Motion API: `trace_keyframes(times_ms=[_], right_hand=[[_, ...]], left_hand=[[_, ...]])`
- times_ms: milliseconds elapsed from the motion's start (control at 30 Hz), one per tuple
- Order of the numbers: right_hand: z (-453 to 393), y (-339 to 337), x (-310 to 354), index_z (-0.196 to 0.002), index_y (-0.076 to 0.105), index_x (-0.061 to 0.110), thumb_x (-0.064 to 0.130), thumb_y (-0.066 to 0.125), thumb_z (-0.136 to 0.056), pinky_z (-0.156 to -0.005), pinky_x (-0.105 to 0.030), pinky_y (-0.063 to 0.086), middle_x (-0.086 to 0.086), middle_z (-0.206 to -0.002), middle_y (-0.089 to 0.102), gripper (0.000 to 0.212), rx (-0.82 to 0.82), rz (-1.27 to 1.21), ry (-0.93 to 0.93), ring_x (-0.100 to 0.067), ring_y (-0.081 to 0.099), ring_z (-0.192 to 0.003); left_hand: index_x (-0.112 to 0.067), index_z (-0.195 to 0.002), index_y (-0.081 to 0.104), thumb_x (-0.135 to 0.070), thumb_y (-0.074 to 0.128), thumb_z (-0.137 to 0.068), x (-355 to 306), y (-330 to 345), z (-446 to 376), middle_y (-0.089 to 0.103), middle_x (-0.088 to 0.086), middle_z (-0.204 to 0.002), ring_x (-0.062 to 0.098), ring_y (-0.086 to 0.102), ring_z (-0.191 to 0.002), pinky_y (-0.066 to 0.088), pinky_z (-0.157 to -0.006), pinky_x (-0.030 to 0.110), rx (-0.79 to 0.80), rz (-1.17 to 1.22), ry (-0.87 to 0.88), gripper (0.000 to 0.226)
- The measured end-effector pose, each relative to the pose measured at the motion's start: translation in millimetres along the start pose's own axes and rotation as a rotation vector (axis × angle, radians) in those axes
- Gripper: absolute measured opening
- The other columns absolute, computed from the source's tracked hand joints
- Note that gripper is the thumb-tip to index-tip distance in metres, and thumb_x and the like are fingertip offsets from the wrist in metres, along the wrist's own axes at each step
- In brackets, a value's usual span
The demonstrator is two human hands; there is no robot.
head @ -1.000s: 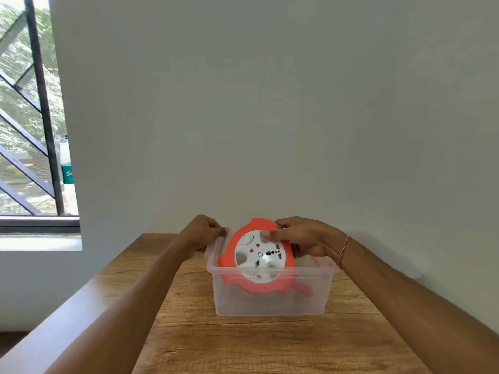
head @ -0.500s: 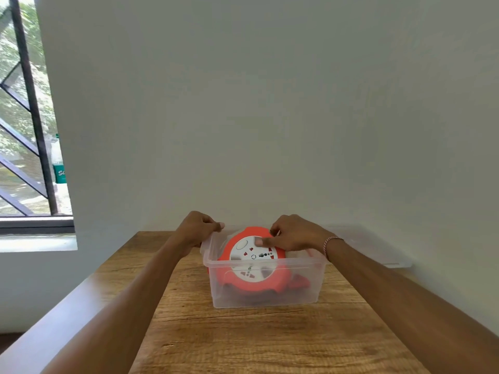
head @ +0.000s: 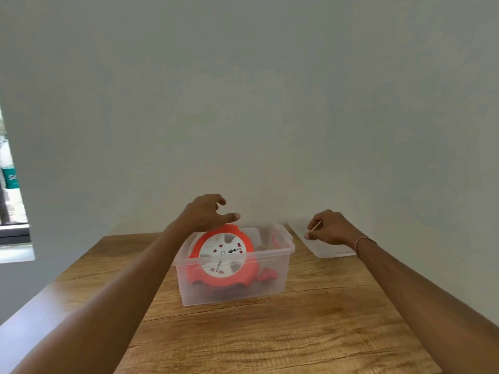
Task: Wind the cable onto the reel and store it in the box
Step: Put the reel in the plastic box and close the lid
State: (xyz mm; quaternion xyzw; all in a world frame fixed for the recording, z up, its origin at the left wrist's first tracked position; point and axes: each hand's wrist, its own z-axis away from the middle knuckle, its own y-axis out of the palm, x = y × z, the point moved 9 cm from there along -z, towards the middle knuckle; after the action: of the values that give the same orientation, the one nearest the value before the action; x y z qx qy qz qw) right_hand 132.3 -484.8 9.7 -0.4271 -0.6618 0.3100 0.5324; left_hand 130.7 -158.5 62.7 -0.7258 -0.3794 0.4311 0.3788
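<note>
An orange cable reel point(head: 222, 257) with a white socket face leans tilted inside a clear plastic box point(head: 272, 276) on the wooden table. Its orange plug point(head: 266, 273) lies at the box bottom beside it. My left hand point(head: 206, 213) hovers just above the reel's top edge, fingers spread, holding nothing. My right hand point(head: 330, 228) is off to the right of the box, over the clear lid point(head: 328, 251), fingers curled down toward it; whether it grips the lid is unclear.
The wooden table point(head: 283, 333) runs up to a plain wall behind and to the right. A window point(head: 12, 201) with its sill is at the far left. The lid lies flat by the wall.
Both hands have let go of the reel and box. The left hand rose above the reel. The right hand moved right to the lid. The view turned right.
</note>
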Motion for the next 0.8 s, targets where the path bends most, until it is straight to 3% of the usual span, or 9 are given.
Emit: trace_keyframes(times_ms=[167,267,433,567,667,800], right_hand=[[9.3,28.7,-32.8,-0.124,0.058,0.026,0.058,0.085,-0.057,-0.097,-0.026,0.041,0.002,-0.133,0.055,0.079,0.069,0.109,0.047,-0.016,0.05,-0.12],[6.4,36.9,-46.8,-0.13,0.053,0.028,0.064,0.081,-0.057,-0.105,-0.033,0.037,0.002,-0.142,0.048,0.086,0.069,0.119,0.079,-0.019,0.044,-0.128],[7.0,39.1,-49.1,-0.129,0.055,0.028,0.077,0.056,-0.07,-0.095,-0.034,0.046,0.003,-0.135,0.052,0.076,0.044,0.279,-0.056,-0.017,0.051,-0.117],[17.9,43.2,-22.7,-0.104,0.062,0.016,0.059,0.029,-0.093,-0.07,-0.035,0.05,-0.004,-0.105,0.063,0.055,-0.115,0.65,-0.34,-0.019,0.056,-0.088],[21.9,43.3,-12.2,-0.093,0.058,0.016,0.042,0.031,-0.099,-0.062,-0.035,0.047,-0.004,-0.089,0.065,0.038,-0.196,0.664,-0.373,-0.021,0.059,-0.076],[14.5,39.8,-11.4,-0.099,0.058,0.012,0.016,0.045,-0.097,-0.064,-0.035,0.044,-0.01,-0.095,0.066,0.014,-0.21,0.691,-0.317,-0.028,0.063,-0.081]], left_hand=[[-0.021,-0.15,0.043,-0.076,0.053,-0.084,-85.4,30.7,-18.9,0.049,0.01,-0.152,0.028,0.047,-0.138,0.039,-0.114,0.05,0.089,-0.046,0.178,0.087],[-0.021,-0.154,0.035,-0.078,0.048,-0.085,-128.4,56.6,-28.8,0.04,0.011,-0.159,0.03,0.04,-0.145,0.035,-0.117,0.051,0.163,-0.129,0.258,0.09],[-0.02,-0.156,0.032,-0.077,0.05,-0.085,-159.6,87.9,-42.9,0.038,0.009,-0.161,0.029,0.038,-0.146,0.034,-0.118,0.049,0.225,-0.182,0.282,0.093],[-0.022,-0.158,0.027,-0.079,0.058,-0.079,-159.8,99.1,-50.3,0.035,0.009,-0.162,0.029,0.036,-0.147,0.032,-0.118,0.049,0.264,-0.202,0.273,0.101],[-0.024,-0.158,0.025,-0.081,0.063,-0.073,-154.6,102.2,-53.0,0.033,0.007,-0.163,0.028,0.033,-0.149,0.031,-0.12,0.049,0.274,-0.195,0.268,0.109],[-0.025,-0.157,0.025,-0.08,0.067,-0.07,-148.3,102.6,-55.8,0.031,0.005,-0.164,0.027,0.031,-0.15,0.029,-0.121,0.05,0.277,-0.182,0.274,0.111]])
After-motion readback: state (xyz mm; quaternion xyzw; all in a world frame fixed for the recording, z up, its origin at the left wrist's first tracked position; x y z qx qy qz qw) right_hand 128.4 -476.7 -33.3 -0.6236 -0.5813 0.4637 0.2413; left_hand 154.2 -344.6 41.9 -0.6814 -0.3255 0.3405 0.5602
